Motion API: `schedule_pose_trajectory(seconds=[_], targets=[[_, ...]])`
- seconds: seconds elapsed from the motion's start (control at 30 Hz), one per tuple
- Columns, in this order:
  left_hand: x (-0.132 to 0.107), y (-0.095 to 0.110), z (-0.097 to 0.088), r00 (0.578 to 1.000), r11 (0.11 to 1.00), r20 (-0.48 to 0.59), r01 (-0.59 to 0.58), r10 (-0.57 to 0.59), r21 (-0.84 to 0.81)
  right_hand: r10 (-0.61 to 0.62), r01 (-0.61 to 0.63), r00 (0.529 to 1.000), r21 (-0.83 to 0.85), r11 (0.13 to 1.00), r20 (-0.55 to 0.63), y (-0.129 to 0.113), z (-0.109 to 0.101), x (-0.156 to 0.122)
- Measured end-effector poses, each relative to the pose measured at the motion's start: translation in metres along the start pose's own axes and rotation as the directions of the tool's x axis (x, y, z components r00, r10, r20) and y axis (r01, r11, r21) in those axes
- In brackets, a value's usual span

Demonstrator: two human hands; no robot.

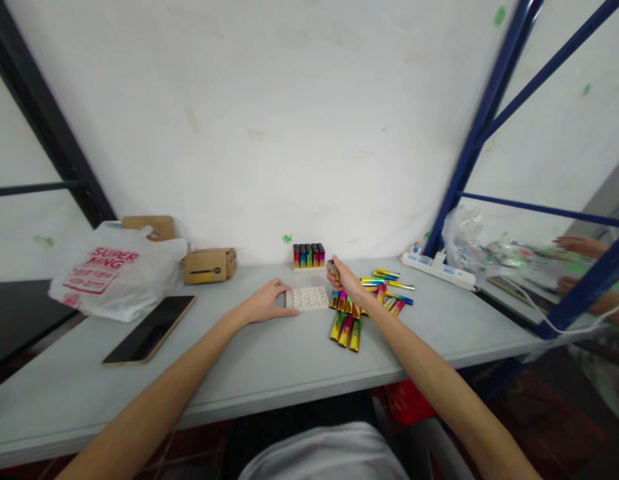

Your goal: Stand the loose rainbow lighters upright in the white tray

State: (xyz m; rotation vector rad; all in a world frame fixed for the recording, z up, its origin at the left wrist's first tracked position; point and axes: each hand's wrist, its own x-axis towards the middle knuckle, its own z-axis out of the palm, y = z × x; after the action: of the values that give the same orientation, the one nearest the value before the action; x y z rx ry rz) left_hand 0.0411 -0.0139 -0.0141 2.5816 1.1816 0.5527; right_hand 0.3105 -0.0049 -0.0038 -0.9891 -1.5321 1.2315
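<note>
Nearest on the pale grey table, three shiny yellow, green and red metallic tubes are lying side by side, pointing roughly toward the person. Just beyond, the flat rectangular white tray is lying with its long axis running left to right. The left hand is touching it, spreading thumb and fingers wide and holding its left end. The right hand is hanging past the tray's right end, so the tray is lying leftward and slightly nearer; its curled fingers are pinching a small, dark metallic piece, too blurred to identify. The tray is showing rows of small round hollows. Farther off, a block of upright rainbow-coloured, black-topped lighters is standing near the wall.
</note>
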Motion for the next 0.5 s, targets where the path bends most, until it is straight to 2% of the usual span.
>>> schedule_pose_trajectory(seconds=[0.1, 0.2, 0.33, 0.5], targets=[[-0.001, 0.0, -0.001, 1.0, 1.0, -0.001, -0.001, 0.001, 0.002, 0.057, -0.055, 0.998, 0.084, 0.995, -0.025, 0.005, 0.005, 0.001], [-0.002, 0.0, -0.003, 1.0, 1.0, 0.005, 0.008, -0.008, 0.015, 0.109, -0.103, 0.992, 0.092, 0.99, -0.065, 0.011, 0.01, 0.002], [-0.003, -0.001, -0.004, 1.0, 0.999, 0.026, 0.012, -0.013, 0.03, 0.084, -0.08, 0.994, 0.055, 0.995, -0.074, 0.012, 0.015, 0.0], [-0.004, -0.005, -0.005, 1.0, 1.0, 0.017, 0.019, -0.02, 0.024, 0.051, -0.056, 0.988, -0.031, 0.998, -0.146, 0.009, 0.017, -0.003]])
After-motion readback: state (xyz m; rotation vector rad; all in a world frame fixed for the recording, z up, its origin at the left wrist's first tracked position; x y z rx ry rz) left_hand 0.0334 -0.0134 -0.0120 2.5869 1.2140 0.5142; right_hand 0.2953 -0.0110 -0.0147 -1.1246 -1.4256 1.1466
